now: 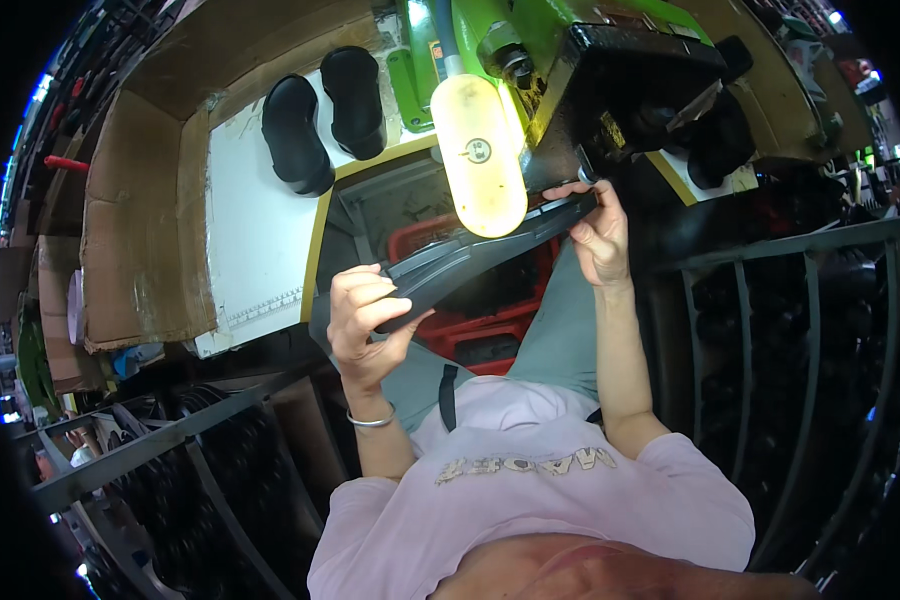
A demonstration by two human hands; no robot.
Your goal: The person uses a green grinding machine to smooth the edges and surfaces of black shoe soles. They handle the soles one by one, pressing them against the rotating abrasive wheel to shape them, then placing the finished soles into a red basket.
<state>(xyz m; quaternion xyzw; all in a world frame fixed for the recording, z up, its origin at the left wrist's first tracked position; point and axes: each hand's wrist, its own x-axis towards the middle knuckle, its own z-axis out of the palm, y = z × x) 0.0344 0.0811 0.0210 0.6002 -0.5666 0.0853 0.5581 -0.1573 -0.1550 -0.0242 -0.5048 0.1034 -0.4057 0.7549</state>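
Observation:
A long, dark, curved piece that looks like a black shoe sole is stretched between my two hands, above my lap and close to the machine's front. My left hand grips its left end, thumb below and fingers curled over the top. At the far right end my right hand pinches it, next to the dark machine head. A yellowish oval lamp hangs in front and hides part of the piece's upper edge. Two black shoes or soles rest on the white tabletop to the left.
Cardboard walls border the white, yellow-edged table. The green machine stands ahead. Red crates sit low, beyond my knees. Metal racks with dark items flank me, left rack and right rack. Another black piece lies right of the machine.

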